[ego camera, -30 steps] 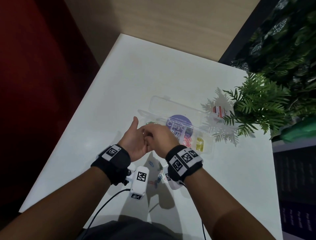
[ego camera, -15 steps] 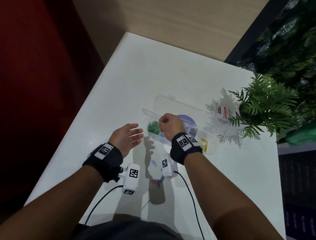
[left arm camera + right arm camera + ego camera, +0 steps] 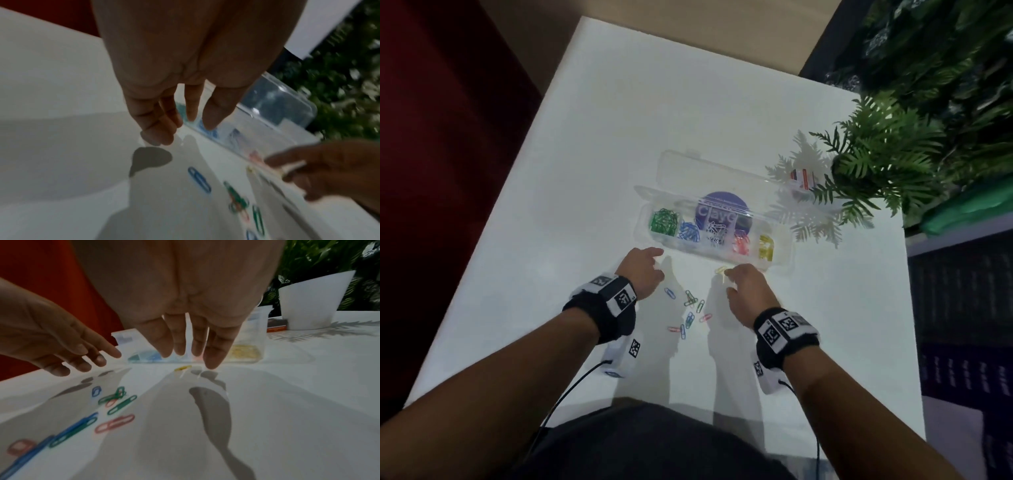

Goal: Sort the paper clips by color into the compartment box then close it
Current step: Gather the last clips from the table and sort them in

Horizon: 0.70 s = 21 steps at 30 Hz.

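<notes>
A clear compartment box (image 3: pixel 784 253) lies open on the white table, its lid (image 3: pixel 709 171) folded back. Its compartments hold green (image 3: pixel 663 221), blue, white, red and yellow (image 3: pixel 766 247) clips. Several loose clips (image 3: pixel 690 313) in blue, green and red lie between my wrists, seen also in the right wrist view (image 3: pixel 115 402). A yellow clip (image 3: pixel 720 270) (image 3: pixel 182 368) lies just before the box. My right hand (image 3: pixel 743 287) hovers over it with straight fingers, holding nothing. My left hand (image 3: pixel 642 270) hangs open near the box's left front corner.
A fern-like plant (image 3: pixel 876 171) in a white pot (image 3: pixel 314 303) stands at the table's right back, with a small red and white box (image 3: pixel 803 178) beside it. The table's left edge (image 3: pixel 493 219) drops to a dark red floor.
My right hand has drawn back from the green compartment to the table in front of the box. My left hand has shifted toward the box. The head view has tilted down.
</notes>
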Each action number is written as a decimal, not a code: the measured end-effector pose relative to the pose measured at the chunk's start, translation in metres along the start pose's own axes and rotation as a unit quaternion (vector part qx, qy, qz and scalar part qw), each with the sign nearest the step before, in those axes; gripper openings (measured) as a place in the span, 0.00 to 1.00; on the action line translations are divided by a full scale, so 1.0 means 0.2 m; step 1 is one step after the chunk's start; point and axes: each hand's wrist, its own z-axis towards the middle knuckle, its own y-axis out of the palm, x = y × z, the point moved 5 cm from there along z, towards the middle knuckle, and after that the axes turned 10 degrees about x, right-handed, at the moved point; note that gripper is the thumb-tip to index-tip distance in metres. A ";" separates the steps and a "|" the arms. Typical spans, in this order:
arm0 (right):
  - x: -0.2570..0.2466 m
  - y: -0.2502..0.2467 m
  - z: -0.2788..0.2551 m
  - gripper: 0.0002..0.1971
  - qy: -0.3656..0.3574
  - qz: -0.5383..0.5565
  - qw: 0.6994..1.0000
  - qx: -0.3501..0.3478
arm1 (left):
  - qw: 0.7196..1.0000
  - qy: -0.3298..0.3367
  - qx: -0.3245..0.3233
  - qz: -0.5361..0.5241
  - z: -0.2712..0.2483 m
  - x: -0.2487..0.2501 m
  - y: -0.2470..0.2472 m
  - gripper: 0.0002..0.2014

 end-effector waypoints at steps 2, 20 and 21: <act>-0.03 0.04 0.00 0.24 -0.015 -0.023 1.000 0.014 | 0.996 0.015 -0.011 0.086 -0.01 -0.02 0.09 0.29; -0.08 0.26 -0.18 0.32 -0.070 -0.028 0.997 -0.033 | 0.943 0.204 -0.045 0.261 -0.20 -0.11 0.27 0.45; -0.12 0.28 -0.17 0.29 -0.078 -0.014 0.996 -0.030 | 0.942 0.214 -0.049 0.255 -0.20 -0.09 0.31 0.43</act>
